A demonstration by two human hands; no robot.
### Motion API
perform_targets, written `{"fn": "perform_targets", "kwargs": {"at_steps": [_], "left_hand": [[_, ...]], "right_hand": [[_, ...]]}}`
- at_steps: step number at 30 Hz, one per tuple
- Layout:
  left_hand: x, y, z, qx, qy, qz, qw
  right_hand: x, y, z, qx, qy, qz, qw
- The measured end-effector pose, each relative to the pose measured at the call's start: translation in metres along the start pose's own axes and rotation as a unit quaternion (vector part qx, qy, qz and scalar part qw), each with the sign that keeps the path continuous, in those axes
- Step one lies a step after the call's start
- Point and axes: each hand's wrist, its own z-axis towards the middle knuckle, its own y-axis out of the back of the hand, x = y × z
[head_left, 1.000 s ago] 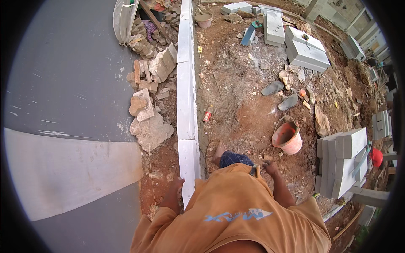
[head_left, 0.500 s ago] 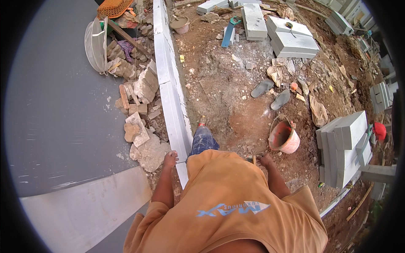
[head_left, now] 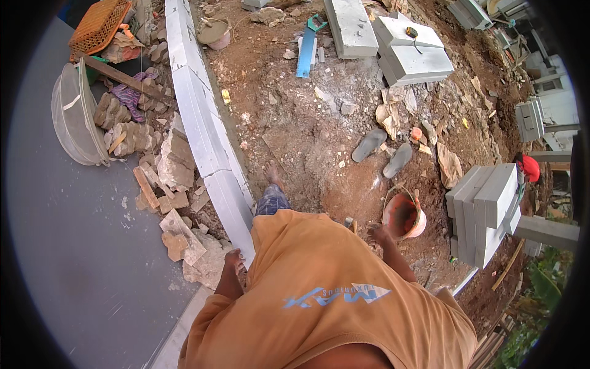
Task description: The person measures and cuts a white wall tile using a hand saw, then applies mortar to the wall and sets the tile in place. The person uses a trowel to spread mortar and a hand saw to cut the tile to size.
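My left hand [head_left: 233, 259] hangs beside the low wall of white blocks [head_left: 218, 172], fingers loosely curved and holding nothing; whether it touches the blocks I cannot tell. Out from my shirt's right side reaches my right hand [head_left: 380, 234], its fingers loosely apart, close to an orange-pink bucket [head_left: 420, 225]. Between that hand and the shirt shows a tool with a grey end and a wooden handle [head_left: 351, 224]; its lower part is hidden, and no grip on it shows. My bare foot [head_left: 275, 174] is on the dirt right of the wall.
Two grey sandals [head_left: 369, 145] lie ahead. Farther off are a blue handsaw [head_left: 306, 52], a mortar bucket [head_left: 215, 34] and light blocks bearing a tape measure [head_left: 411, 31]. Stacked blocks [head_left: 482, 203] stand right. Rubble [head_left: 175, 163] and an orange basket [head_left: 101, 24] are left of the wall.
The view has shifted, with the wall and rubble now farther left and lower. My bare foot shows ahead of the shirt. The wooden-handled tool appears farther left of my right hand.
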Motion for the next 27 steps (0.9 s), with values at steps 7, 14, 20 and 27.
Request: {"fn": "perform_targets", "kwargs": {"at_steps": [7, 14, 20, 27], "left_hand": [[-0.319, 0.049, -0.002, 0.028, -0.311, -0.033, 0.95], [-0.525, 0.009, -0.087, 0.016, -0.417, -0.12, 0.901], [-0.467, -0.007, -0.019, -0.149, -0.42, -0.139, 0.884], [-0.334, 0.041, 0.056, -0.031, 0.088, -0.094, 0.991]], "right_hand": [[0.309, -0.066, -0.058, -0.011, 0.158, 0.047, 0.986], [0.453, -0.106, -0.031, 0.035, 0.271, -0.203, 0.94], [0.505, -0.123, 0.052, 0.08, 0.157, -0.2, 0.964], [0.633, -0.156, 0.186, 0.197, 0.199, -0.396, 0.874]]}}
